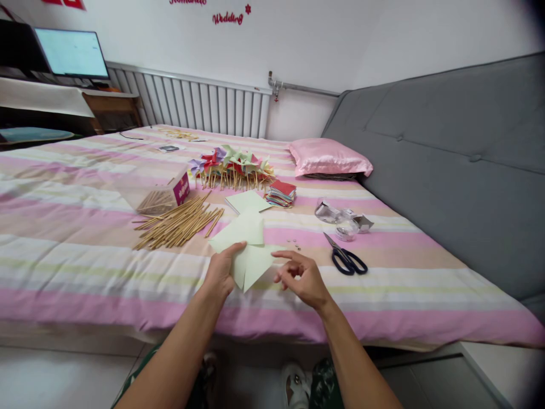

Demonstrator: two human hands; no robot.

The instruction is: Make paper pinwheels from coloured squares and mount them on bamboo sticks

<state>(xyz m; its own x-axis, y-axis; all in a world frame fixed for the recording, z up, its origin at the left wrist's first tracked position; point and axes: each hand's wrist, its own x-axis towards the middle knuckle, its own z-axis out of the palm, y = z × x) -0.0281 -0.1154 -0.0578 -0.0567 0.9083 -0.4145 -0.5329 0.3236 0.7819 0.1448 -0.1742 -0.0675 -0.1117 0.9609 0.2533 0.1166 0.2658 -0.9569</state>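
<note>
- Between thumb and fingers of the left hand (222,268): pale-green slit paper (256,262), gripped.
- Right of it: right hand (301,277), fingers loosely curled, free; contact unclear.
- Beyond the fingers: magenta box label (181,188), unreadable; red cursive wall lettering (227,19), "Wedding".

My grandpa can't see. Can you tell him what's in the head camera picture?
A person's left hand holds pale green cut paper over a striped bed, the right hand close beside it. On the bed lie scissors, wooden sticks, stacked coloured paper and paper pinwheels.
</note>
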